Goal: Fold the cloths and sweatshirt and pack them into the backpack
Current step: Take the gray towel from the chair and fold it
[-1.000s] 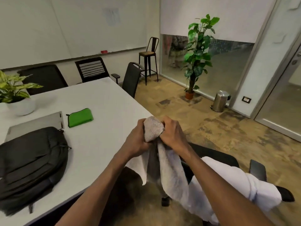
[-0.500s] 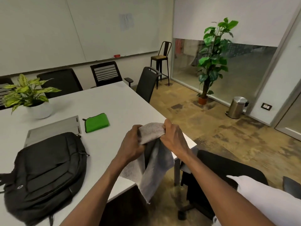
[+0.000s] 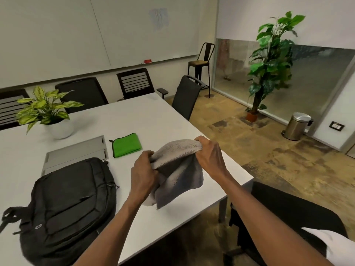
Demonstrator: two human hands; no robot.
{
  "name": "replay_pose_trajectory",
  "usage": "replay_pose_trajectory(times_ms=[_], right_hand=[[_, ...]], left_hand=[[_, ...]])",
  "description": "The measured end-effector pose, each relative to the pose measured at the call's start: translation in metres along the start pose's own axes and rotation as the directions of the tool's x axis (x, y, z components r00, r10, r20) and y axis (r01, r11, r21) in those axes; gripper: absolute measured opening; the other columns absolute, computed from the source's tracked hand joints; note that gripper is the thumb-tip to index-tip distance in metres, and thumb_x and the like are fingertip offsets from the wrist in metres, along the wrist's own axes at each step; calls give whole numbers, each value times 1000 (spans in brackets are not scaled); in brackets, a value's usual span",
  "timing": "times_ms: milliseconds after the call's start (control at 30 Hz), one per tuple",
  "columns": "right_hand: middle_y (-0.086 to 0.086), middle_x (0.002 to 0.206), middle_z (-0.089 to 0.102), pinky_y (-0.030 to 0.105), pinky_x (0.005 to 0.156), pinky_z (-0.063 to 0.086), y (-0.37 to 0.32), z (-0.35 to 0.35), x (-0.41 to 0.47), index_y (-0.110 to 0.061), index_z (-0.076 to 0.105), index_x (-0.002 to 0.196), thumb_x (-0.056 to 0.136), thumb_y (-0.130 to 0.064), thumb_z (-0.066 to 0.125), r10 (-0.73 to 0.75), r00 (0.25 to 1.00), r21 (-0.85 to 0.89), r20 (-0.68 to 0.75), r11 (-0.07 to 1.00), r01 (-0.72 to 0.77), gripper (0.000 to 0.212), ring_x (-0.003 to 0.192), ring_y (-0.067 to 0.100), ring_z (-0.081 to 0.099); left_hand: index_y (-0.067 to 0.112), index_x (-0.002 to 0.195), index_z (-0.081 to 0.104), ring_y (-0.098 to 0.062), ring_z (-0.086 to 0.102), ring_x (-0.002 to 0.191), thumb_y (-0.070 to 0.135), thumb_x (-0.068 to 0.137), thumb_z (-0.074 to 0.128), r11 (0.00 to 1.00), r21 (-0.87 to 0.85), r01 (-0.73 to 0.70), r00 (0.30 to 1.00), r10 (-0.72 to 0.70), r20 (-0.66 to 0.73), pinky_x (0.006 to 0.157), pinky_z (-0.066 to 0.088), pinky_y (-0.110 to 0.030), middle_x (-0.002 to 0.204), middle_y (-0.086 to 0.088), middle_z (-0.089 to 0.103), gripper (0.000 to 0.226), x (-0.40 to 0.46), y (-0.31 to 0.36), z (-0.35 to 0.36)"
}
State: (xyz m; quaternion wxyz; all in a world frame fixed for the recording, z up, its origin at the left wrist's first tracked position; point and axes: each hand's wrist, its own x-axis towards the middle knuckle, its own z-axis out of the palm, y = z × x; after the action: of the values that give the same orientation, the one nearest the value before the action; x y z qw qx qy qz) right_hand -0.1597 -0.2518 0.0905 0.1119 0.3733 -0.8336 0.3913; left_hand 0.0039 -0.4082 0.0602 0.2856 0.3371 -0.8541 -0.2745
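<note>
A grey cloth [image 3: 178, 169] hangs above the white table [image 3: 134, 116], gripped along its top edge by both hands. My left hand [image 3: 143, 175] pinches its left end and my right hand [image 3: 210, 156] holds its right end, with the rest drooping between them. A folded green cloth [image 3: 125, 144] lies flat on the table behind. The black backpack [image 3: 67, 206] lies zipped on the table's near left side. A white garment [image 3: 334, 244] rests on the black chair at the lower right, mostly cut off by the frame edge.
A potted plant [image 3: 55, 120] and a closed grey laptop [image 3: 76, 152] sit on the table behind the backpack. Black office chairs [image 3: 185, 96] line the far and right sides. A tall floor plant [image 3: 269, 62] and a steel bin [image 3: 296, 125] stand by the glass wall.
My hands have carried the grey cloth from over the chair leftward to above the table. They have spread apart along its top edge.
</note>
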Motion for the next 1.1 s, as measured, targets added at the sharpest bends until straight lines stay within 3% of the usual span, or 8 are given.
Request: replay_pose_trajectory(times_ms=[200, 400, 567, 700, 867, 967, 1033, 1100], right_hand=[[11, 86, 70, 33, 62, 49, 30, 32, 40, -11, 65, 94, 83, -6, 49, 105, 992, 11, 71, 994, -106, 20, 77, 32, 64], [13, 88, 70, 28, 61, 40, 72, 65, 100, -4, 66, 90, 79, -7, 57, 94, 945, -3, 313, 995, -98, 15, 81, 32, 64], [5, 86, 67, 31, 64, 49, 102, 94, 136, -11, 65, 87, 82, -15, 59, 116, 851, -113, 513, 991, -67, 9, 79, 26, 64], [3, 89, 64, 27, 65, 41, 120, 113, 153, -15, 64, 91, 79, -20, 63, 123, 738, -170, 664, 985, -11, 13, 78, 21, 58], [4, 93, 64, 28, 67, 42, 128, 137, 166, -18, 64, 95, 74, -18, 58, 154, 549, -253, 822, 961, 111, 21, 80, 23, 57], [6, 87, 63, 26, 64, 43, 128, 153, 172, -17, 63, 94, 73, -14, 55, 172, 456, -285, 873, 939, 191, 23, 78, 26, 61], [8, 98, 66, 27, 70, 46, 128, 166, 177, -17, 65, 104, 75, -14, 55, 185, 455, -309, 871, 926, 215, 31, 89, 28, 66], [8, 111, 65, 31, 77, 45, 127, 182, 180, -15, 63, 113, 81, -16, 55, 169, 497, -327, 851, 912, 250, 33, 101, 28, 64]], left_hand=[[23, 111, 58, -19, 59, 93, 13, 71, 56, 998, 18, 64, 998, -64, -3, 78, 44, -31, 104, 4, 66, 41, 33, -30, 26], [14, 106, 68, -26, 64, 94, 5, 68, 53, 994, 57, 91, 986, -98, 137, 78, 42, -26, 103, -6, 72, 42, 82, -50, 51], [20, 103, 70, -21, 64, 90, 2, 74, 56, 969, 137, 204, 947, -231, 224, 75, 41, -24, 98, -2, 72, 37, 110, -68, 66], [40, 84, 64, -11, 64, 80, 28, 63, 48, 954, 175, 243, 879, -293, 376, 71, 46, -22, 81, 13, 69, 29, 114, -76, 68], [37, 85, 70, -9, 66, 78, 54, 58, 55, 935, 194, 295, 762, -353, 543, 73, 50, -27, 84, 7, 73, 35, 122, -92, 68], [35, 87, 72, -7, 65, 76, 46, 68, 65, 917, 226, 328, 711, -397, 581, 68, 49, -21, 84, 5, 74, 24, 131, -101, 68], [35, 85, 71, -8, 64, 73, 32, 74, 71, 910, 228, 347, 705, -413, 576, 62, 45, -15, 83, 3, 74, 12, 139, -111, 71], [32, 92, 70, -14, 66, 83, 23, 76, 76, 899, 238, 368, 740, -438, 511, 63, 44, -15, 88, 0, 74, 19, 149, -125, 78]])
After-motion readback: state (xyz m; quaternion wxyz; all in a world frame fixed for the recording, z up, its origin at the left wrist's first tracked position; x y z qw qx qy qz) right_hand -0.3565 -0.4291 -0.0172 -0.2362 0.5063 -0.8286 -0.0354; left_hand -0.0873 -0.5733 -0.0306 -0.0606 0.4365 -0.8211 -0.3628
